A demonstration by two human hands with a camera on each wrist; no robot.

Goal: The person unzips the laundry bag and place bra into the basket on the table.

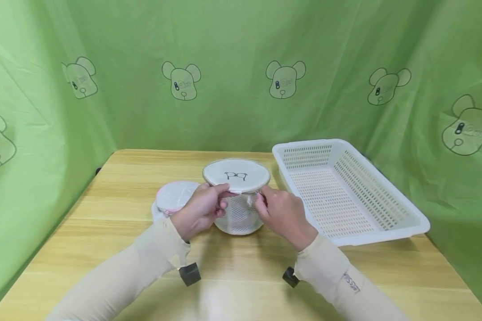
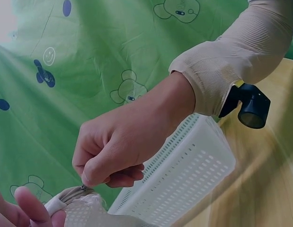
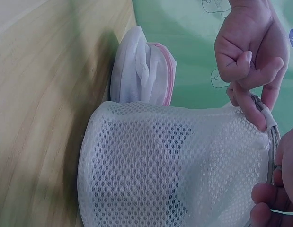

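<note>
The cylindrical mesh laundry bag (image 1: 239,218) stood upright on the wooden table (image 1: 237,272), its long axis vertical, its round lid (image 1: 237,169) uppermost between both hands. The left hand (image 1: 202,207) pinched the fabric tab (image 2: 55,205) at the lid's near edge, thumb on top. The right hand (image 1: 283,211), close beside it, pinched the zipper (image 2: 75,195) further right along that rim, apparently at its pull, fingers curled. Both forearms angled inward.

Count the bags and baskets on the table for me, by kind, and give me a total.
White bags: 2 (the grey-trimmed bag and the pink-trimmed bag)
White baskets: 1 (the slotted basket)
Total: 3
</note>
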